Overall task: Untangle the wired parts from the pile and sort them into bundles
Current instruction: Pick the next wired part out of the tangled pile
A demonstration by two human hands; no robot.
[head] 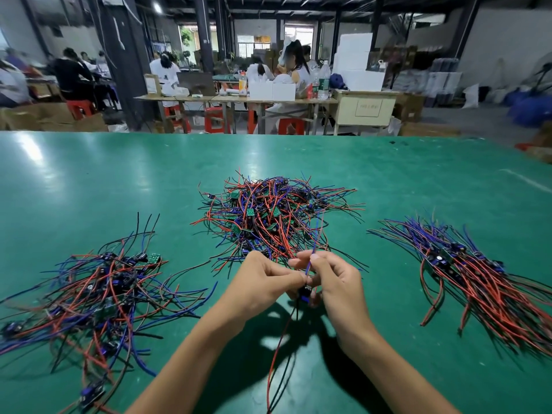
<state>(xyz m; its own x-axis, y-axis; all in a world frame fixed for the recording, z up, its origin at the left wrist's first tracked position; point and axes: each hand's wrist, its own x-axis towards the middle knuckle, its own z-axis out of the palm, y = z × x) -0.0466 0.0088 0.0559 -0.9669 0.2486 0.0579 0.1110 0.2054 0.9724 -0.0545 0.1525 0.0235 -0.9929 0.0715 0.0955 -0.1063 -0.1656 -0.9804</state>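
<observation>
A tangled pile (274, 213) of small green boards with red, blue and black wires lies mid-table. Just in front of it, my left hand (263, 282) and my right hand (331, 279) meet and pinch one wired part (304, 292) between their fingertips. Its blue wire runs up through my right fingers toward the pile. Its red and black wires (276, 354) hang down toward me. A loose heap of parts (98, 288) lies to the left. On the right, a bundle (472, 273) lies with its wires combed the same way.
The green table (89, 180) stretches wide to a far edge. Beyond it stand work tables, red stools, boxes and several seated people, well away from my hands.
</observation>
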